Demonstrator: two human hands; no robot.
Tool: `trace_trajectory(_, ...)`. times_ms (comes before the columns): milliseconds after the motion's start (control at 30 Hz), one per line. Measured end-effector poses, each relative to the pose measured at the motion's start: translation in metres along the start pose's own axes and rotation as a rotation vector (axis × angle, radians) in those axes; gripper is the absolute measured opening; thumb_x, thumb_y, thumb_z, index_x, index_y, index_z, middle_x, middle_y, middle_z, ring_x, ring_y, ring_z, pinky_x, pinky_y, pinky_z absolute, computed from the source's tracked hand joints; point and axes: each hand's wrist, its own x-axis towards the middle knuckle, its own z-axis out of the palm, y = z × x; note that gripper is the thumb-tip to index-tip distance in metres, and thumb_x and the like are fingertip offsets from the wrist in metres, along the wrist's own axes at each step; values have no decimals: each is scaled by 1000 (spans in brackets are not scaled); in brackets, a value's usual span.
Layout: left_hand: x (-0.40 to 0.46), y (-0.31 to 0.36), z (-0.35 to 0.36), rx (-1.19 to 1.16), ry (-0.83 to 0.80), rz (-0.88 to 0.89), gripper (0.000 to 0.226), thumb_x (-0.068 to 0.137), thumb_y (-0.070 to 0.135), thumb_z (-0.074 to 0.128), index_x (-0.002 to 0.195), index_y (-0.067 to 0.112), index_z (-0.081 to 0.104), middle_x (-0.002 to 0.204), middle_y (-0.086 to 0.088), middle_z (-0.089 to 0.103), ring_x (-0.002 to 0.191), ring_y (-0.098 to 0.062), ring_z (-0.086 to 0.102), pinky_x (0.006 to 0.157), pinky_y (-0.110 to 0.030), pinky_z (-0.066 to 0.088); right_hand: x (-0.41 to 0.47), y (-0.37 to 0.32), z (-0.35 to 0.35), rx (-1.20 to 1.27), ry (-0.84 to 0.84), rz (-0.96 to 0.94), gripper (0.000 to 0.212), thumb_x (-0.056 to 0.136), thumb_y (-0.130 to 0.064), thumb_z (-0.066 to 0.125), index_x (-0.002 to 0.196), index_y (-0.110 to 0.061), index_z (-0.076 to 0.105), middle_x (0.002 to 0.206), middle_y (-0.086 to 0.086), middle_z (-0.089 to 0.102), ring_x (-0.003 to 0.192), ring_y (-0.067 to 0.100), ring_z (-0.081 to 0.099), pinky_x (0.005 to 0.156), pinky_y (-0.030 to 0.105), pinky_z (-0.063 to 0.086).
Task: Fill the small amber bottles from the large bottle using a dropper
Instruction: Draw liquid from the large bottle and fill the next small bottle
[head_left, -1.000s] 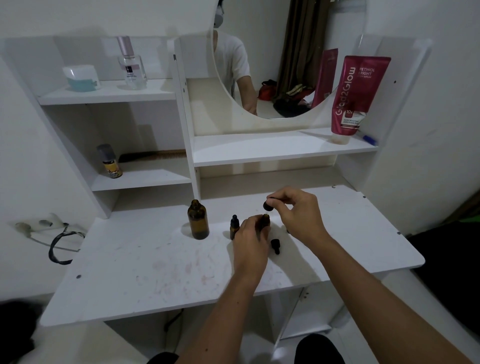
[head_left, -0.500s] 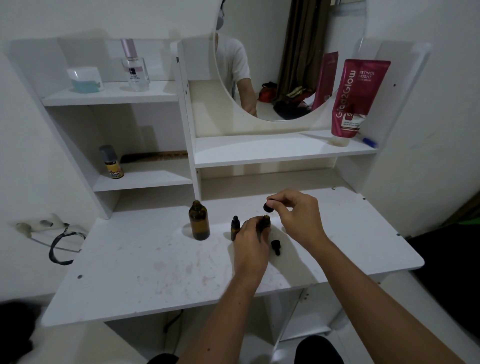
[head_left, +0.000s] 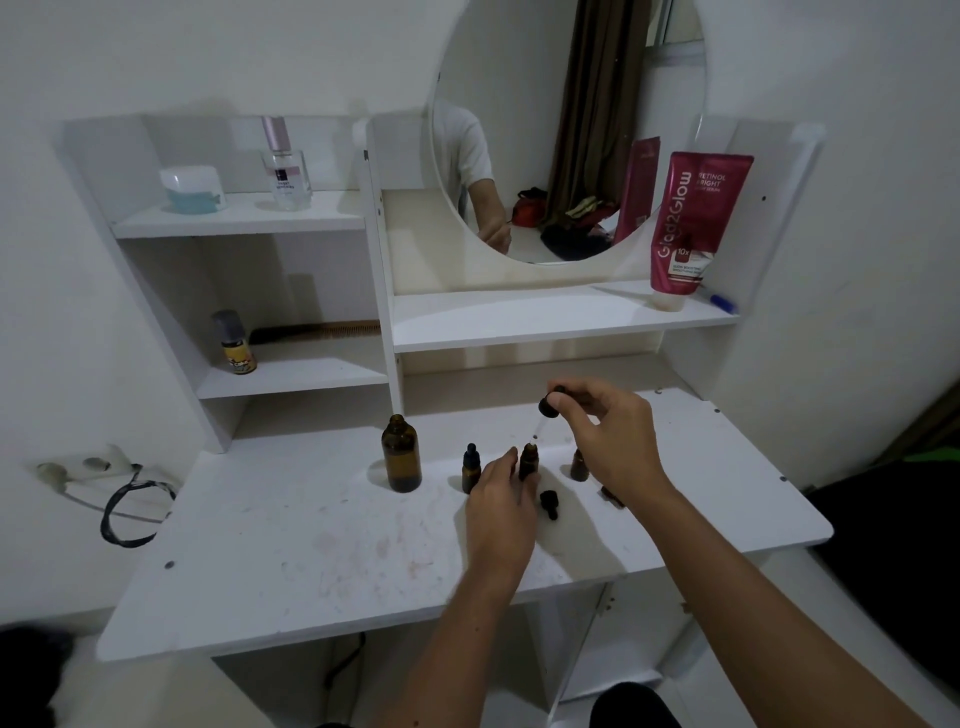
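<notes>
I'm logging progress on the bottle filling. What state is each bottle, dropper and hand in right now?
large amber bottle: upright, uncapped.
capped small bottle: upright, dropper cap on.
open small bottle: upright, uncapped, held by left hand.
dropper: pinched by right hand, tip over the open small bottle.
loose dropper cap: lying on the table.

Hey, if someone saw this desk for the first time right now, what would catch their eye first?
Probably the two hands at the middle of the white desk: the right hand pinches a black-bulbed glass dropper above a small open amber bottle, which the left hand steadies. To their left stands the large uncapped amber glass bottle. Up on the right shelf, a bright red tube of body serum stands beside the round mirror.
</notes>
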Motion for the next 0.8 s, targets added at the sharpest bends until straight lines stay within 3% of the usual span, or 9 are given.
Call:
trace_trajectory(100, -9, 1, -7, 12, 1, -13, 43, 101, 33, 61, 141, 17, 58, 138, 4, 63, 126, -12, 58, 109, -30, 45, 1, -12, -4, -6, 27, -21, 14, 96, -22, 74, 110, -21, 79, 92, -15, 79, 96, -4, 72, 71, 10, 56)
trace_trajectory(267, -28, -12, -33, -83, -54, -35, 48, 97, 38, 65, 142, 22, 58, 140, 8, 62, 127, -7, 57, 110, -30, 47, -2, -28, -1, 21, 23, -71, 16, 96, -20, 75, 111, -19, 79, 97, -12, 79, 96, 0, 73, 88, 7, 51)
trace_trajectory(533, -24, -43, -107, -124, 48, -76, 41, 85, 31, 81, 123, 28, 64, 104, 14, 69, 91, -3, 66, 76, -8, 52, -3, -53, 36, 121, -53, -94, 16, 95, -17, 76, 110, -19, 79, 99, -9, 80, 98, 4, 75, 94, 19, 56)
trace_trajectory(667, -9, -59, -131, -116, 139, -108, 49, 79, 33, 86, 120, 30, 57, 109, 13, 65, 94, -5, 63, 78, -14, 53, 4, -66, 59, 132, -86, -149, 17, 96, -17, 75, 112, -16, 79, 102, -8, 80, 101, 7, 74, 97, 25, 57)
trace_trajectory(800, 9, -64, -136, -144, 160, -134, 67, 78, 31, 88, 134, 22, 53, 123, 10, 59, 105, -9, 60, 84, -11, 47, 11, -76, 77, 179, -83, -154, 16, 96, -16, 75, 111, -17, 79, 103, -11, 79, 101, 5, 74, 96, 23, 57)
